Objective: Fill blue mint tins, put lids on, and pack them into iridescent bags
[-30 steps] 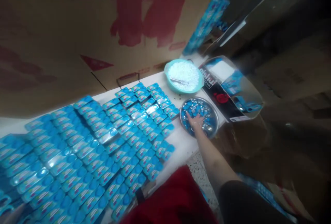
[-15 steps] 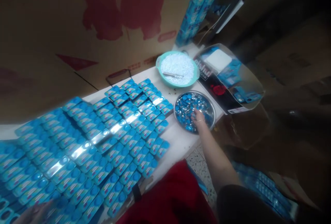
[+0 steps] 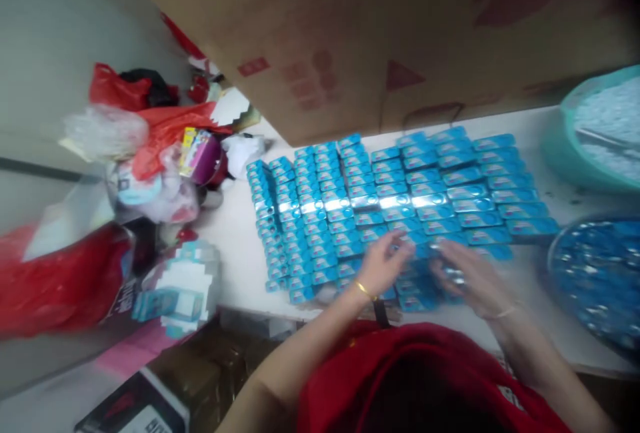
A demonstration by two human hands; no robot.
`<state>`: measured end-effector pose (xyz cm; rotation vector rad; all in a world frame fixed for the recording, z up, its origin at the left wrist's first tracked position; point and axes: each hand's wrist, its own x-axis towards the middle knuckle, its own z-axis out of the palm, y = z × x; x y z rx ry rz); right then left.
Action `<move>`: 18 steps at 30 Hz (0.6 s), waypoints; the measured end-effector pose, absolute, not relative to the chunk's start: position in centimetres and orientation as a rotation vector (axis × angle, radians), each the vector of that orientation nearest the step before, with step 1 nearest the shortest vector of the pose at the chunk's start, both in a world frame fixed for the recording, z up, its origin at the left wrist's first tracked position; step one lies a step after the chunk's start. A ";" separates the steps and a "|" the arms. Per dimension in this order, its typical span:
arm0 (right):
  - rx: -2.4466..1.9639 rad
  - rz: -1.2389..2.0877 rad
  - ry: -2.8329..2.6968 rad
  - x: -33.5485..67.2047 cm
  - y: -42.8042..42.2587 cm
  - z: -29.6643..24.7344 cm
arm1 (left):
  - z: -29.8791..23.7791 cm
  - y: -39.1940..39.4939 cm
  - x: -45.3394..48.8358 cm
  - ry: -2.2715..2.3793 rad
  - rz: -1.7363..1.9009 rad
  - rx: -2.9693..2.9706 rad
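Several rows of small blue packets lie side by side on a white table. Both my hands hover over the near rows. My left hand has its fingers curled towards a packet at the row's front. My right hand is blurred by motion, fingers bent over the packets, with something small and shiny under them that I cannot make out. A metal bowl of small blue pieces stands at the right. A teal bowl of white pellets sits behind it.
A big cardboard box stands along the table's back. Red plastic bags and mixed clutter pile up at the left end. A stack of white and blue cartons sits below them. Red cloth covers my lap.
The view has swung left. My right hand has left the metal bowl and come over the packet rows. My left hand has come up beside it.
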<state>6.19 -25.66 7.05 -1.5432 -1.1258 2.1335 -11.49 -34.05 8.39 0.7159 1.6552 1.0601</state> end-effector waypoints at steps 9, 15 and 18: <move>-1.016 2.513 -1.059 -8.6 -33.0 6.2 | 7.3 -40.6 -19.7 1.715 1.333 0.366; -1.157 2.424 -1.254 -14.0 -35.7 5.4 | 6.5 -43.5 -24.2 1.791 1.306 0.442; -1.257 2.305 -1.365 -16.1 -36.0 4.9 | 5.2 -44.2 -26.0 1.782 1.250 0.391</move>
